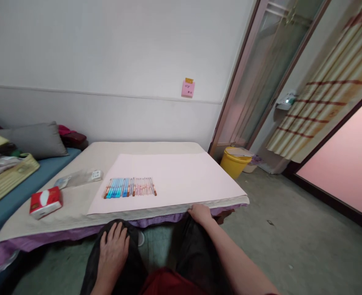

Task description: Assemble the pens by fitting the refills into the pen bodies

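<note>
My left hand [114,245] lies flat on my left knee, fingers spread, holding nothing. On my right knee rests my right hand [201,214], fingers curled down, just below the front edge of a low table [76,205]. A large pale pink sheet [181,176] covers most of the tabletop. A row of several pens [129,187], blue at the left and pink at the right, lies side by side on the sheet's near left part. Both hands are well apart from the pens.
A red tissue pack [46,201] and a clear plastic bag [78,178] lie on the table's left. A blue mattress [21,184] with a grey pillow [36,140] and a woven basket [7,176] stands at left. A yellow bucket [234,161] sits by the door.
</note>
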Motion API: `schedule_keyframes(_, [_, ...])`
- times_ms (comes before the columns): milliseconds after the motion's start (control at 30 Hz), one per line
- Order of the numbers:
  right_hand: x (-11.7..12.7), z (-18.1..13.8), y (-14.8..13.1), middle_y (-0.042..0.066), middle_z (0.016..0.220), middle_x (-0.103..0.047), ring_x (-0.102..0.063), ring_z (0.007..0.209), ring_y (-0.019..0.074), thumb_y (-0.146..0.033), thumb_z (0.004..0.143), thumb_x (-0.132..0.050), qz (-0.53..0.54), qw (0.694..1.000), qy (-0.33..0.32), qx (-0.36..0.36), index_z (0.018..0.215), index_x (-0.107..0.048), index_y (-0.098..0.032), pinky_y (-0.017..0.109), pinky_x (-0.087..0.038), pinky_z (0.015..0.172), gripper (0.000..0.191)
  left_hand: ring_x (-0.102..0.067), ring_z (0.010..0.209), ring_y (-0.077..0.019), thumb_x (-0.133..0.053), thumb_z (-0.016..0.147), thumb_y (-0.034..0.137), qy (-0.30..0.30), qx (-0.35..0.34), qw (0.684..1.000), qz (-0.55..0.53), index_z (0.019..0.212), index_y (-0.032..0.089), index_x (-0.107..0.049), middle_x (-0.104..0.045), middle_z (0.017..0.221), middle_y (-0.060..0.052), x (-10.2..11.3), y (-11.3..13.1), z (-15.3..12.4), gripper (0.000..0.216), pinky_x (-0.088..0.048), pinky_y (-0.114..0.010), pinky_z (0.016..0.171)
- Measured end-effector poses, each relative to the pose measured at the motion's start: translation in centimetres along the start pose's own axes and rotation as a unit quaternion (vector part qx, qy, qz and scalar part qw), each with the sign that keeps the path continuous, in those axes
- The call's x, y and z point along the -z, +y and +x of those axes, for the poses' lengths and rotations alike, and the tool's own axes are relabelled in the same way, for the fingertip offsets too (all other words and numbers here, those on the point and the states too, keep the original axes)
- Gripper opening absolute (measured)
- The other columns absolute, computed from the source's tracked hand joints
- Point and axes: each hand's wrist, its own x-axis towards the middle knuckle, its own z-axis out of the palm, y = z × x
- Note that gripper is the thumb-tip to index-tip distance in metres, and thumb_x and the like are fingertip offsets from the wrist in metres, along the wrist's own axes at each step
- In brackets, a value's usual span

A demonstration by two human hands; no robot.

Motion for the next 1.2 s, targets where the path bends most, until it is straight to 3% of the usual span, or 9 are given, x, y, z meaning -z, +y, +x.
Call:
schedule_keyframes(333, [0.6, -1.0, -0.9, 0.016, 0.102, -0.069, -0.062, 0.098, 0.0285, -0.037, 0.086, -0.041, 0.011, 0.999, 0.027, 0.018, 0.101, -0.068, -0.015, 0.037, -0.045, 0.077, 0.038, -0.041, 0.126, -0.0293, -0.041, 0.087, 0.025, -0.006, 0.01, 1.0, -0.019, 0.11, 0.017, -0.065, -0.056, 0.129, -0.014, 0.2, 0.7, 0.2, 0.034, -0.024, -0.051, 0.104])
schedule_keyframes(600, [-0.4, -1.1, -2.8, 0.012, 0.104, -0.068, -0.061, 0.099, 0.0252, -0.035, 0.089, -0.04, 0.028, 0.997, 0.052, 0.059, 0.1, -0.066, -0.018, 0.032, -0.041, 0.079, 0.034, -0.042, 0.126, -0.0292, -0.044, 0.086, 0.025, -0.019, 0.023, 0.999, -0.021, 0.109, 0.017, -0.065, -0.057, 0.128, -0.013, 0.3, 0.5, 0.2, 0.033, -0.025, -0.051, 0.104])
schedule_keyframes(1200, [-1.9, -0.4, -2.0, 0.008, 0.101, -0.068, -0.06, 0.096, 0.023, -0.039, 0.09, -0.039, 0.068, 0.991, 0.056, 0.097, 0.099, -0.065, -0.021, 0.029, -0.039, 0.077, 0.032, -0.042, 0.125, -0.0287, -0.042, 0.088, 0.028, -0.057, 0.025, 0.998, 0.001, 0.109, 0.019, -0.065, -0.055, 0.13, -0.012, 1.2, 0.8, 0.5, 0.033, -0.025, -0.051, 0.104])
